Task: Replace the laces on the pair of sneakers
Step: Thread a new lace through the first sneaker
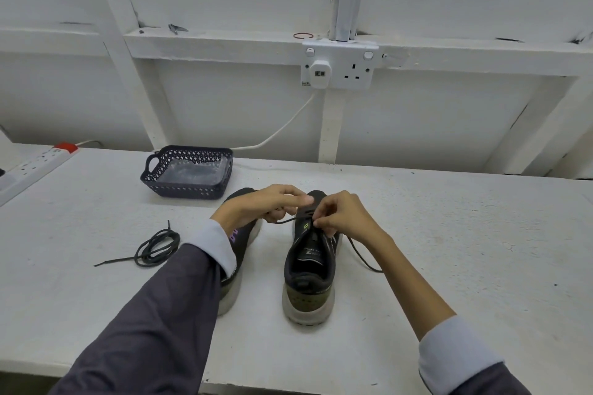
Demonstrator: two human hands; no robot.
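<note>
Two dark sneakers with pale soles stand side by side on the white table, heels toward me. The right sneaker (310, 269) has a black lace (364, 255) running across its upper eyelets and trailing off to the right on the table. My right hand (340, 216) pinches this lace at the eyelets near the tongue. My left hand (272, 204) reaches over the left sneaker (239, 250), fingers curled on the lace's other end at the toe side. My left forearm hides much of the left sneaker. A second black lace (154, 248) lies coiled on the table at the left.
A dark plastic basket (186, 181) with clear plastic inside stands behind the sneakers. A white power strip (35, 167) lies at the far left edge. A wall socket (337, 66) with a plugged adapter and cable sits above the table. The table's front edge is near my elbows.
</note>
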